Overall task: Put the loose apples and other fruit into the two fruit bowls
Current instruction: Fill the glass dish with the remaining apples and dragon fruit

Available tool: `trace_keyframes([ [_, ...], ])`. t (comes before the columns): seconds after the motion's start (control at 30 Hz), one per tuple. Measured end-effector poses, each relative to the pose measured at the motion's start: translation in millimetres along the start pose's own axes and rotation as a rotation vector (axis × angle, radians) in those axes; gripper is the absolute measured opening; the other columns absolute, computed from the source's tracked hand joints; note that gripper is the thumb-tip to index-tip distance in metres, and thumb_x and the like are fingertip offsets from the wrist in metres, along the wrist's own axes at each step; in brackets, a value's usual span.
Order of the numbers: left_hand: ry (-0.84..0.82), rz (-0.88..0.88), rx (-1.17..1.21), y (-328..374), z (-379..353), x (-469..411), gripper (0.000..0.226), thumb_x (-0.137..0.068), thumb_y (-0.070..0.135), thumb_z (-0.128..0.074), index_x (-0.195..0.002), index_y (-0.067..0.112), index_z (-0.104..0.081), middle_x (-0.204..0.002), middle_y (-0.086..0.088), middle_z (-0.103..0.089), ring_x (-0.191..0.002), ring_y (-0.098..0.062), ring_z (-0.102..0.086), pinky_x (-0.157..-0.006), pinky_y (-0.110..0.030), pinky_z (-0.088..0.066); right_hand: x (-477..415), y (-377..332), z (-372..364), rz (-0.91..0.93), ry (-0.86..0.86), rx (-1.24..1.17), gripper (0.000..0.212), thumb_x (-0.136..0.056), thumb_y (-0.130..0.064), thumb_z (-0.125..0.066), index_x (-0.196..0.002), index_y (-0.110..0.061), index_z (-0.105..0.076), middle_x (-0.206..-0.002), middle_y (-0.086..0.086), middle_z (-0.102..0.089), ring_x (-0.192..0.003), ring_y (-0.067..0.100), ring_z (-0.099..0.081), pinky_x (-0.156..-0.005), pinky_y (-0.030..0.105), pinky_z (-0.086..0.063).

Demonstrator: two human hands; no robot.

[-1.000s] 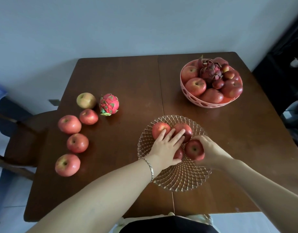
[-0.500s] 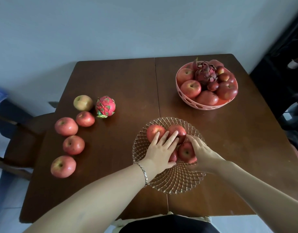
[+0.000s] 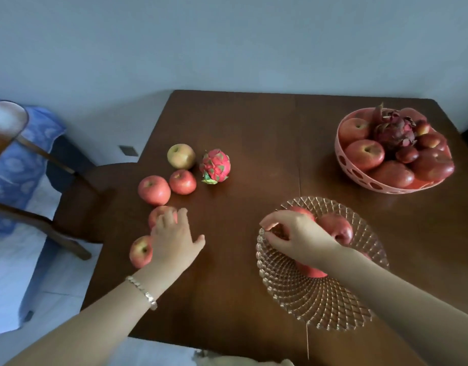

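Several loose apples lie at the table's left: a yellowish apple (image 3: 181, 155), red apples (image 3: 182, 181) (image 3: 154, 190), one more apple (image 3: 160, 213) half under my fingers and a near apple (image 3: 139, 250). A dragon fruit (image 3: 215, 166) stands beside them. My left hand (image 3: 174, 241) hovers over the two nearest apples with fingers spread, holding nothing. My right hand (image 3: 293, 235) is above the left rim of the glass bowl (image 3: 320, 307), fingers loosely curled and empty. Red apples (image 3: 337, 228) lie in that bowl, partly hidden by my hand and forearm.
A pink perforated bowl (image 3: 358, 178) heaped with apples and a dark dragon fruit sits at the back right. A wooden chair (image 3: 77, 196) stands against the table's left edge. The wall runs just behind the table.
Both hands left the apples in the glass bowl. My left hand swung left to the loose apples, my right hand moved to the bowl's left rim, and the view turned left.
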State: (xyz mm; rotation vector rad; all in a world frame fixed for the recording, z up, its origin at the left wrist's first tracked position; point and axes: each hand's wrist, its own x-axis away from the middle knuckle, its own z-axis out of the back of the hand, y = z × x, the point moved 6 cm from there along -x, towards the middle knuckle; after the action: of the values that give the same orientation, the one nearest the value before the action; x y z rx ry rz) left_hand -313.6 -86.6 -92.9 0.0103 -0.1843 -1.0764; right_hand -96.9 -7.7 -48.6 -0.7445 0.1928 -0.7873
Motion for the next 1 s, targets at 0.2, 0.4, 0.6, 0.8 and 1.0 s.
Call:
trace_keyframes([
  [0.2, -0.299, 0.254, -0.045, -96, -36, -11, 0.093, -0.073, 0.06, -0.064, -0.141, 0.015, -0.019, -0.143, -0.014, -0.026, -0.126, -0.034, -0.038, -0.095, -0.043, -0.042, -91, -63, -93, 0.043, -0.214, 0.146, 0.049, -0.084, -0.014, -0.057, -0.13, -0.027, -0.044, -0.137, 0.003, -0.038, -0.123, 0.02, -0.04, -0.099, 0.034, -0.04],
  [0.4, -0.357, 0.242, 0.152, -109, -55, -14, 0.08, -0.077, 0.052, -0.065, -0.137, 0.016, -0.027, -0.129, -0.013, -0.04, -0.113, -0.033, -0.053, -0.089, -0.036, -0.048, -150, -100, -185, 0.084, -0.416, 0.529, 0.089, -0.078, -0.003, -0.062, -0.143, -0.039, -0.013, -0.152, 0.013, -0.006, -0.128, 0.039, -0.029, -0.097, 0.045, -0.039],
  [0.6, -0.323, 0.211, 0.199, -110, -47, -9, 0.078, -0.075, 0.048, -0.068, -0.134, 0.015, -0.029, -0.126, -0.011, -0.044, -0.109, -0.03, -0.055, -0.087, -0.035, -0.051, -157, -91, -198, -0.037, -0.256, 0.33, 0.073, -0.076, -0.019, -0.067, -0.133, -0.038, -0.027, -0.128, 0.013, -0.027, -0.109, 0.034, -0.042, -0.084, 0.042, -0.046],
  [0.8, -0.229, 0.024, 0.395, -64, -13, 5, 0.074, -0.064, 0.052, -0.071, -0.12, 0.019, -0.035, -0.114, -0.001, -0.05, -0.096, -0.022, -0.058, -0.074, -0.03, -0.051, -82, -58, -125, -0.172, 0.023, -0.108, 0.069, -0.055, -0.046, -0.072, -0.112, -0.046, -0.033, -0.108, -0.003, -0.028, -0.099, 0.017, -0.049, -0.082, 0.03, -0.049],
  [1.0, -0.194, -0.43, 0.415, 44, 18, 21, 0.065, -0.065, 0.053, -0.07, -0.113, 0.033, -0.032, -0.117, 0.005, -0.037, -0.088, -0.014, -0.052, -0.066, -0.02, -0.042, 31, -4, -50, -0.344, 0.219, -0.161, 0.065, -0.049, -0.057, -0.068, -0.103, -0.061, -0.031, -0.108, -0.029, -0.035, -0.099, -0.011, -0.047, -0.074, 0.004, -0.039],
])
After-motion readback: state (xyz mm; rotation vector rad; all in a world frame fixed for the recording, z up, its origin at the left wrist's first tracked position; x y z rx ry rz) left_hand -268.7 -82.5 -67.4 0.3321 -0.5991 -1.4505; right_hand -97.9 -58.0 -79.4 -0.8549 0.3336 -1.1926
